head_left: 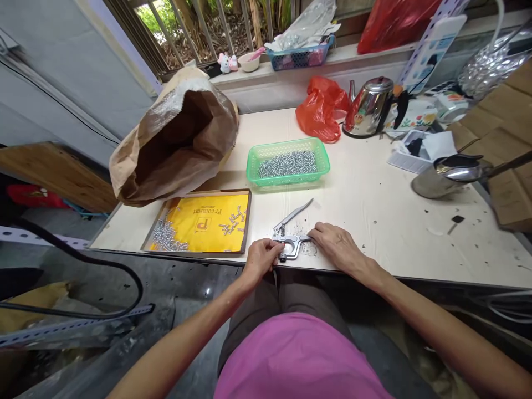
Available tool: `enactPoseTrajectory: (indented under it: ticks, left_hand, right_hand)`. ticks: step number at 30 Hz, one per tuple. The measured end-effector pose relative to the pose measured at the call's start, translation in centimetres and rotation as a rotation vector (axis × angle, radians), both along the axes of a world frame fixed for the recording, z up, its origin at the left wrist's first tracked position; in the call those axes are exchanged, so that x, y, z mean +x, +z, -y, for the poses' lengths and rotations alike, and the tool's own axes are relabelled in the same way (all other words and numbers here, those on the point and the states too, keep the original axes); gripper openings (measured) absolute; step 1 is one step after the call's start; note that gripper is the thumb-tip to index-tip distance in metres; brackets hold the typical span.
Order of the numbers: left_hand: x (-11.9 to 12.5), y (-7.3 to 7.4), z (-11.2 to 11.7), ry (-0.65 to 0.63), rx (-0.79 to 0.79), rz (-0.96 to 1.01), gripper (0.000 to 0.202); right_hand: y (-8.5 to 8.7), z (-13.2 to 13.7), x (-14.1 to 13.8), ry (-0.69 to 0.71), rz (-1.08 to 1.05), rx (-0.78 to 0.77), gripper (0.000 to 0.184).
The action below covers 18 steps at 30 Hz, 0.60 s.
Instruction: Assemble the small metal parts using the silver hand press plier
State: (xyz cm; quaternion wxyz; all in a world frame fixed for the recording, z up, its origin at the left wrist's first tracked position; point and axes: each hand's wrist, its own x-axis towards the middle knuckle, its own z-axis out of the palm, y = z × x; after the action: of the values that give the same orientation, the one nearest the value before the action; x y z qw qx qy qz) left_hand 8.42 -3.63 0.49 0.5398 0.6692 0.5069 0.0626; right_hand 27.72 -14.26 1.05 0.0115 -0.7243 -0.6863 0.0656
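A metal plier-like press tool (291, 233) lies near the table's front edge, one long handle angled up and to the right. My left hand (262, 258) is closed in a pinch at the tool's jaw end, on something too small to make out. My right hand (336, 244) rests over the tool's lower handle, fingers curled on it. Small metal bits (308, 249) lie scattered beside the tool. Beyond it stands a green basket (287, 162) filled with several small silver metal parts.
A shallow tray with a yellow sheet (199, 223) holds more silver parts at the left. An open brown paper sack (178, 138) lies behind it. A red plastic bag (321, 111), a steel kettle (369, 108), a metal ladle (453, 172) and cardboard (502, 144) crowd the right.
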Motion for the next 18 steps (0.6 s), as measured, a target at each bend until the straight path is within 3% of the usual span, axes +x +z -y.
enactPoseTrajectory:
  ticks: [11, 18]
  left_hand:
    - [0.1, 0.8, -0.8, -0.13, -0.031, -0.141, 0.024]
    - [0.2, 1.0, -0.5, 0.047, -0.189, -0.045, 0.021]
  right_hand:
    - [-0.2, 0.0, -0.1, -0.004, 0.011, 0.005, 0.023]
    - [0.2, 0.0, -0.4, -0.028, 0.019, -0.017, 0.022]
